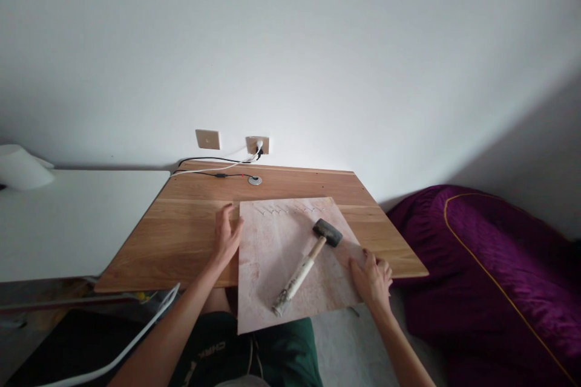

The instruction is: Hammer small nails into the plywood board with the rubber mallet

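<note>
A thin, pale plywood board point(261, 266) lies on the wooden desktop, its near end jutting out past the desk's front edge above my lap. Across it rests a mallet point(297, 278) with a black head and a worn, white-coated handle, slanting from lower left to upper right; neither hand touches it. Several small nails point(272, 211) stand in a row near the board's far edge. My left hand point(227, 236) is at the board's left edge, thumb and fingers curved against it. My right hand point(372, 278) grips the right edge near the front corner, some fingertips hidden.
Beneath the board is a wooden desk point(190, 230), with cables point(213, 160) running to a wall socket point(258, 145). A white table point(77, 224) adjoins on the left. Purple fabric point(490, 290) bulges at the right. A white curved bar point(136, 338) crosses the lower left.
</note>
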Tool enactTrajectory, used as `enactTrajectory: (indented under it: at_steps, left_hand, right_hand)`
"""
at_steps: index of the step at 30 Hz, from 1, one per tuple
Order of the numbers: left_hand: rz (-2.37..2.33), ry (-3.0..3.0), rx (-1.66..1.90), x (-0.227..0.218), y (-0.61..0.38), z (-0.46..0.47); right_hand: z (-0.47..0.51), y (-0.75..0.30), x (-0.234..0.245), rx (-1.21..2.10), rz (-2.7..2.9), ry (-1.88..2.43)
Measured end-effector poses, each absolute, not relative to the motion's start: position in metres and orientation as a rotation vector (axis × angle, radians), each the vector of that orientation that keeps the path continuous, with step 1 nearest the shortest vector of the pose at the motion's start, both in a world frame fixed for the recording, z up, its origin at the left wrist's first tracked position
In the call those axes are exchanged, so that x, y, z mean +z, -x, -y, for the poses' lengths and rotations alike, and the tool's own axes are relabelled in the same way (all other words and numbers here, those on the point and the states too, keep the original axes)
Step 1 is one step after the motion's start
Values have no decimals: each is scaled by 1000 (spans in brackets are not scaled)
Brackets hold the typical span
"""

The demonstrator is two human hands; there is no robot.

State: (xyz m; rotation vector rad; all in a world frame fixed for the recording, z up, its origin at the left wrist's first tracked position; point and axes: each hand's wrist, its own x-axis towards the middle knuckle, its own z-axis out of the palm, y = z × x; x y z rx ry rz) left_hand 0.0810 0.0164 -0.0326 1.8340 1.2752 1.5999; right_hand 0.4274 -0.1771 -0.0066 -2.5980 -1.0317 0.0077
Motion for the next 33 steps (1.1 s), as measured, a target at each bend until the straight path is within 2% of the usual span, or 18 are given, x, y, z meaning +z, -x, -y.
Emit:
enactTrajectory:
  at_steps: [8, 16, 20, 24, 27, 33]
  left_hand:
    - [-1312, -2264, 1340, -17, -51, -51]
    - [-1328, -2367, 1127, -20, -20, -58]
    - [-1278, -2373, 1094, -13, -13, -54]
    - [-1235, -2442, 1080, -7, -15, -48]
    - [-1209, -2505, 1041, -3, -16, -43]
    - [-1235, -2576, 971, -1, -14, -39]
  right_hand:
    - [185, -389, -22, 106, 1171, 2317]
    - [215, -364, -30, 237, 1407, 2011]
    - [211, -380, -17, 341, 1437, 1940]
    - [169, -388, 18, 283, 1408, 1853]
    - [116, -380, 39, 424, 1437, 1688]
    - [27, -355, 18, 464, 1428, 1660]
